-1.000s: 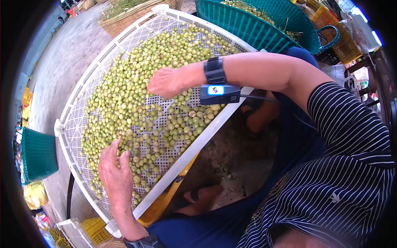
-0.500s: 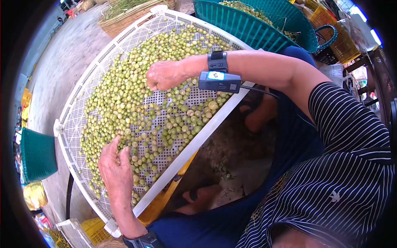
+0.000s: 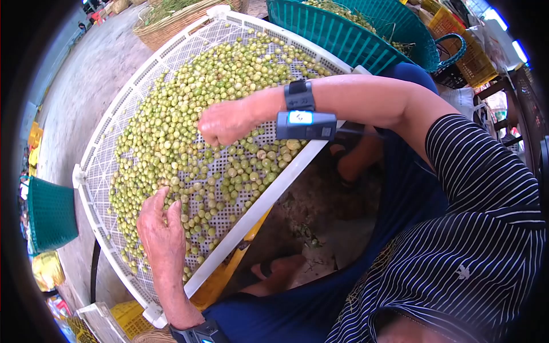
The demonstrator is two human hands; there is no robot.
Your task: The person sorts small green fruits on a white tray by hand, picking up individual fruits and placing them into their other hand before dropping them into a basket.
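Small round green fruits lie in a loose layer over a white perforated plastic tray. My left hand rests on the near left part of the layer, thumb and fingers apart, touching fruits at its fingertips. Over the middle of the tray is my right hand, back upward and fingers curled in. Its fingertips point down toward the fruits and are hidden, so whatever they may hold cannot be seen. Around that hand the fruits lie thicker at the far side, while tray holes show through below it.
A teal plastic basket with stems and fruits stands beyond the tray, beside a wicker basket of greenery. Another teal basket is at the left. Yellow crates sit low by the tray.
My right hand has shifted down a little toward the near edge, its fingers still curled. My left hand has hardly moved. Fruits below the right hand have shifted slightly.
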